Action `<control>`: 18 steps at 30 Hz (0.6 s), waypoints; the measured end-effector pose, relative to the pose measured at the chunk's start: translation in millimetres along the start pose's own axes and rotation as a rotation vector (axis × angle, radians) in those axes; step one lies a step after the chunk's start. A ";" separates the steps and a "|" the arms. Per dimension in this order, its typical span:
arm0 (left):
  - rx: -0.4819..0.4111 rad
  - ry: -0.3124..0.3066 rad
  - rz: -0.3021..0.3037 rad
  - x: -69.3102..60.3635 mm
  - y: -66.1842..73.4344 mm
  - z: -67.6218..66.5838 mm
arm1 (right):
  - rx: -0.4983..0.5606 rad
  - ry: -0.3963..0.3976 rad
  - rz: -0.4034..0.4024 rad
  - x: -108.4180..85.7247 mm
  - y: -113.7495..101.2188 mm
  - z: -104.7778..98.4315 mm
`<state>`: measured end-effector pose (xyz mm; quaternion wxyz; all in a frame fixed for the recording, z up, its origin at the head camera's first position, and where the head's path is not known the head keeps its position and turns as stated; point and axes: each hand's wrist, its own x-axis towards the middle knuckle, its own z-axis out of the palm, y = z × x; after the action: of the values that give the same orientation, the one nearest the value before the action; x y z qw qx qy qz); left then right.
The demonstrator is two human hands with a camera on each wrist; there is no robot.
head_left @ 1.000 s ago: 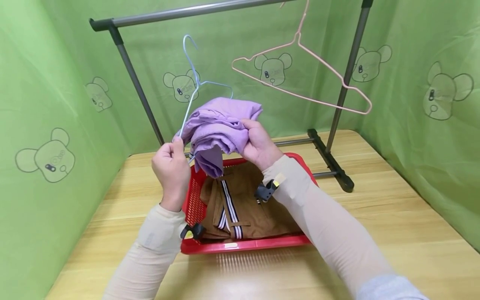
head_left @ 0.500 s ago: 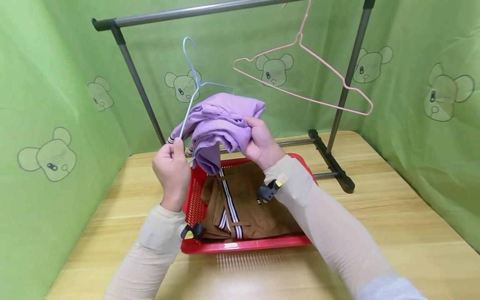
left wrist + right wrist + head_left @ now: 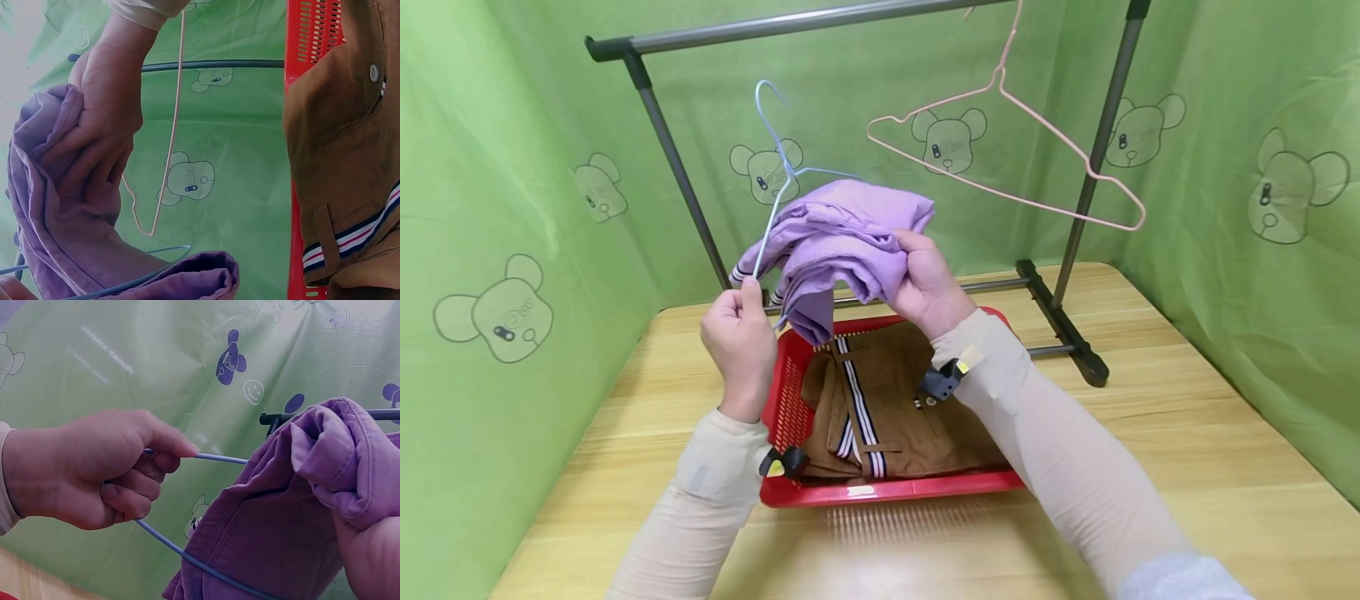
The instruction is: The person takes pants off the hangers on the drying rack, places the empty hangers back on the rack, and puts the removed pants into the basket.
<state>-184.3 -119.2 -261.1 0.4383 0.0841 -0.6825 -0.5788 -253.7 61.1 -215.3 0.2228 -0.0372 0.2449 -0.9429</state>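
Note:
A light blue wire hanger (image 3: 772,214) is pinched at one corner by my left hand (image 3: 741,342), its hook pointing up. Through its frame passes a bunched purple garment (image 3: 842,237), which my right hand (image 3: 928,283) grips from the right. Black and white stripes edge the garment near the left hand. In the right wrist view, the lower wire runs across the front of the purple cloth (image 3: 262,544), and the left hand's thumb lies along the upper wire. The left wrist view shows the right hand's fingers (image 3: 94,162) sunk into the folds.
Below the hands, a red basket (image 3: 925,487) holds folded brown trousers (image 3: 910,408) with a striped waistband. A grey metal rack (image 3: 775,25) stands behind, with a pink hanger (image 3: 1045,125) on the right. Green curtains (image 3: 490,192) surround the wooden table (image 3: 1150,467).
The purple garment has shifted slightly up and right with my right hand. The blue hanger has tipped a little left and down, and more of the striped edge shows.

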 end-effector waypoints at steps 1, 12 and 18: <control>-0.002 0.003 -0.001 0.1 0.1 0.0 | 0.001 -0.002 0.002 -0.4 -0.4 0.3; 0.016 0.011 -0.011 1.9 -4.5 -1.0 | 0.059 -0.037 -0.022 -7.0 -5.1 2.4; 0.014 0.025 -0.020 4.1 -6.1 -3.0 | 0.078 -0.041 -0.010 -8.4 -5.6 4.4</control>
<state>-187.0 -125.9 -264.5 0.4403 0.1011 -0.6804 -0.5771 -247.6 67.1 -208.4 0.2241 -0.0489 0.2031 -0.9519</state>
